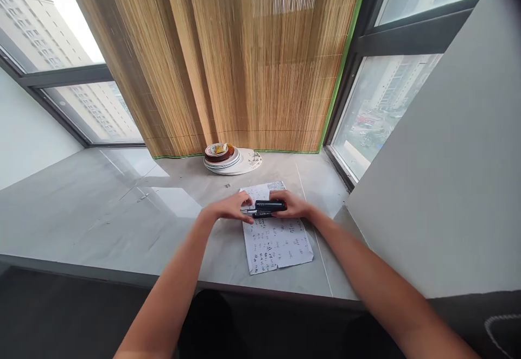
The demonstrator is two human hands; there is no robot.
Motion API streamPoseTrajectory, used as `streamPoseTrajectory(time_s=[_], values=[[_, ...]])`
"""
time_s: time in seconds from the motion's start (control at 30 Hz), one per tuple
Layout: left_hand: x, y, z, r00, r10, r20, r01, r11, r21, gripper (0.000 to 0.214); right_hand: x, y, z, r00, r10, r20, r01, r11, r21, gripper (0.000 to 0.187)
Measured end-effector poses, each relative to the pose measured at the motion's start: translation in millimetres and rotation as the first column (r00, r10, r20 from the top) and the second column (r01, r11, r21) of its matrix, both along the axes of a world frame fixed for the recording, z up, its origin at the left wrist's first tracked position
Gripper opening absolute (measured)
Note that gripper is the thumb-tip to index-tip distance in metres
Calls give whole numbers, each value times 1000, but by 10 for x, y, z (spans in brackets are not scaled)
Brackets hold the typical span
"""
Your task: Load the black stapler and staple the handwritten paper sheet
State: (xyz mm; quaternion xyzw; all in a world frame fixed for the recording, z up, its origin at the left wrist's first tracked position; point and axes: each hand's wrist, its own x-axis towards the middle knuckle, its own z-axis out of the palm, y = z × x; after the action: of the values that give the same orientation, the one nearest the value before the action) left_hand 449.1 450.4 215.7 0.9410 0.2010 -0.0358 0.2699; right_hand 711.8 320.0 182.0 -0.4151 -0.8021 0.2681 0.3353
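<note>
Stapler (269, 206), black, on the handwritten sheet (277, 242) atop the bench (122, 212), long axis 9-to-3 o'clock: right hand (293, 206) fingers clamped on its 3 o'clock end, left hand (230, 208) at the 9 o'clock tip, whether gripping or merely touching cannot be told; plates (228, 161) at 12 o'clock.

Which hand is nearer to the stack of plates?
Left. The left hand sits directly below the stack of plates in the picture; the right hand is farther right, on the black stapler.

Handwritten lines on the paper sheet (277, 239), too small to read; nothing else legible.
</note>
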Motion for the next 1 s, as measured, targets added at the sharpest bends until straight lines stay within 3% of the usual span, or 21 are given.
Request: streamPoseTrajectory(time_s=[0.07,0.1,0.17,0.23,0.3,0.4,0.57,0.63,0.67,0.73,0.8,0.83,0.9,1.0], values=[[126,231,95,991,-116,-68,103,979,-174,39,31,-9,23,999,-17,-31,16,1000,-15,25],[192,319,99,993,-109,-38,101,981,-166,34,50,-18,33,998,-33,-52,32,999,-27,27],[318,420,9,991,46,124,-39,998,-55,30,101,-38,44,990,-83,-115,76,995,-67,30],[425,433,-168,926,222,307,-247,968,47,38,157,-56,44,970,-150,-193,129,985,-117,31],[505,407,-349,896,231,380,-296,947,123,37,202,-68,38,936,-224,-272,188,970,-152,30],[571,396,-507,908,143,394,-219,963,156,30,214,-68,24,862,-322,-390,273,946,-177,29],[620,480,-545,874,125,470,-135,991,-12,18,144,-44,4,744,-416,-523,384,907,-175,27],[650,486,-535,797,217,564,-161,976,-148,15,119,-38,1,728,-436,-529,419,894,-160,26],[671,474,-527,703,326,632,-218,945,-244,16,110,-36,0,726,-446,-524,433,888,-157,25],[729,420,-503,405,583,704,-311,812,-493,20,96,-32,-1,724,-469,-506,466,873,-142,24],[799,337,-477,148,764,629,-221,645,-731,22,82,-23,-4,726,-486,-487,507,856,-99,21],[834,291,-465,97,826,555,-121,563,-817,21,75,-15,-8,731,-489,-476,526,848,-63,19],[888,211,-443,117,912,393,79,386,-919,18,60,8,-26,749,-496,-439,566,824,33,17],[913,151,-414,290,929,230,246,160,-956,33,43,51,-89,783,-512,-353,603,764,230,18]])
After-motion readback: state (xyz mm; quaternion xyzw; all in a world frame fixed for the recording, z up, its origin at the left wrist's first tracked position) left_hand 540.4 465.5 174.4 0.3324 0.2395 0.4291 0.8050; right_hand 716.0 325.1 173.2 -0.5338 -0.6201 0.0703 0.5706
